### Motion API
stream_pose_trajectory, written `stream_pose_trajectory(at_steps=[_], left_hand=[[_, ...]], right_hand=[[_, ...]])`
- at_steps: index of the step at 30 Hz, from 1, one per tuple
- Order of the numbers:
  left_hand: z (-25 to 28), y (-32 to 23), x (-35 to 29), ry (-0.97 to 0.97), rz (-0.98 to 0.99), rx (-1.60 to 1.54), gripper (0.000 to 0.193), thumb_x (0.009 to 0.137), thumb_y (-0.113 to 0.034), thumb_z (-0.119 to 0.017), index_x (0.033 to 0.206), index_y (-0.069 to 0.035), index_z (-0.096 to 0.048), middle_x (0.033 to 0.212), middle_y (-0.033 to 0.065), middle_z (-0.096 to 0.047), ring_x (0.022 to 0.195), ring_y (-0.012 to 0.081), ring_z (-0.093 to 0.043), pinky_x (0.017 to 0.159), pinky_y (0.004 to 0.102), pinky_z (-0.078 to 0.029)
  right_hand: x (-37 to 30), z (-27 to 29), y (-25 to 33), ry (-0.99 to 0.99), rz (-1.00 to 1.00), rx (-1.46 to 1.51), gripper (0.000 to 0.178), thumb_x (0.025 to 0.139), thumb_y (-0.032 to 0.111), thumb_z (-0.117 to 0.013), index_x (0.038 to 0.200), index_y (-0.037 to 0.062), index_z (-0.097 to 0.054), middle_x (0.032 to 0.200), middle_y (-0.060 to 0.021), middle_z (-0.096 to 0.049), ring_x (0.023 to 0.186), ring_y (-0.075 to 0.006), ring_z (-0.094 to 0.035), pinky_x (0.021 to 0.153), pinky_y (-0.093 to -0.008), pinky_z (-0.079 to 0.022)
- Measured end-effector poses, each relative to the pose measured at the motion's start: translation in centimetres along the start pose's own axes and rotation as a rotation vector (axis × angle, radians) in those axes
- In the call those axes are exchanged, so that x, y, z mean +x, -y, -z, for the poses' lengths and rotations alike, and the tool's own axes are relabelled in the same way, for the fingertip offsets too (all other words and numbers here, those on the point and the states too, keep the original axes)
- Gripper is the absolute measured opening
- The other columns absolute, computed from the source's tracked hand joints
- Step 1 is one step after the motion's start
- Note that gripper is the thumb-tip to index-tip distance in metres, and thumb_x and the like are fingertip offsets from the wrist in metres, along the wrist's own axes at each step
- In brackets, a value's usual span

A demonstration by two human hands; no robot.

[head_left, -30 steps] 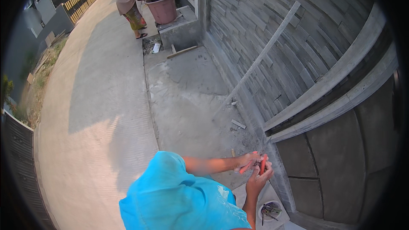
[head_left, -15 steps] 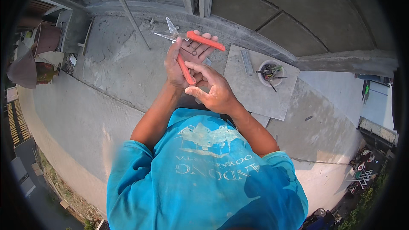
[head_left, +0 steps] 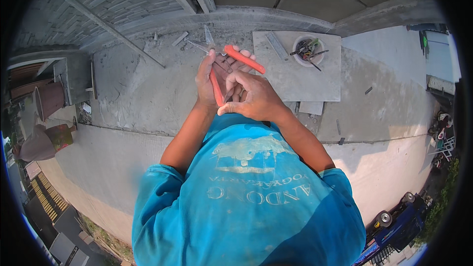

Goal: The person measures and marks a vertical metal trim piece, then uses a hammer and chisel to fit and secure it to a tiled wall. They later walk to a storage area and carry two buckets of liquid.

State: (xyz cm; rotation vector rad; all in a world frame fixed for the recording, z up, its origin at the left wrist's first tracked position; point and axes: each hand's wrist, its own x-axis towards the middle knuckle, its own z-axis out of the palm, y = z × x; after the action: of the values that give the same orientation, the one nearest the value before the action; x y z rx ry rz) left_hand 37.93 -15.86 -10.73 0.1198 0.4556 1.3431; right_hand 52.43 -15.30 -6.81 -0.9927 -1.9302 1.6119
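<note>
A pair of tin snips (head_left: 216,88) with orange-red handles and worn metal blades lies spread apart across my left hand (head_left: 204,83). The blades point away from me, and a thin wire spring shows between the handles. My left thumb lies along the left handle, while its fingers reach under and past the right one. With bent fingers, my right hand (head_left: 257,97) pinches at the near end of the left handle. Its thumb tip is at that end; the exact contact of the other fingertips is partly hidden.
A pale board (head_left: 322,81) on the concrete floor carries a white bucket (head_left: 295,58) of tools and a flat metal bar (head_left: 277,45). A pole (head_left: 106,25) leans at the far left. Another person (head_left: 42,143) is at the left edge. A blue vehicle (head_left: 394,226) stands lower right.
My right fingers have bent from stretched out into a pinch at the handle's end. The snips remain spread in my left hand. The view has shifted and turned slightly.
</note>
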Motion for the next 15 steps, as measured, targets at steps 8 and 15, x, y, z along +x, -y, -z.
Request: stream_pose_trajectory(at_steps=[8,15], left_hand=[[5.4,-4.9,0.0,-0.160,-0.113,0.149,0.040,0.097,-0.038,-0.049,0.112,-0.002,-0.055,0.112,0.0180,-0.061,0.115,0.0348,-0.057,0.107,0.0529,-0.043],[5.6,-6.0,0.2,-0.191,-0.093,0.161,0.041,0.098,-0.042,-0.049,0.107,-0.003,-0.056,0.105,0.0148,-0.060,0.109,0.0322,-0.057,0.104,0.0480,-0.044]], right_hand=[[1.0,-5.6,-2.7,-0.360,-0.064,0.169,0.026,0.089,0.026,-0.074,0.099,0.0049,-0.063,0.078,-0.0054,-0.064,0.066,-0.0174,-0.064,0.063,-0.0315,-0.051],[3.0,-7.1,-2.4,-0.261,-0.209,0.285,0.022,0.091,0.019,-0.070,0.108,0.0049,-0.067,0.089,-0.0083,-0.071,0.074,-0.0166,-0.069,0.066,-0.0303,-0.053]])
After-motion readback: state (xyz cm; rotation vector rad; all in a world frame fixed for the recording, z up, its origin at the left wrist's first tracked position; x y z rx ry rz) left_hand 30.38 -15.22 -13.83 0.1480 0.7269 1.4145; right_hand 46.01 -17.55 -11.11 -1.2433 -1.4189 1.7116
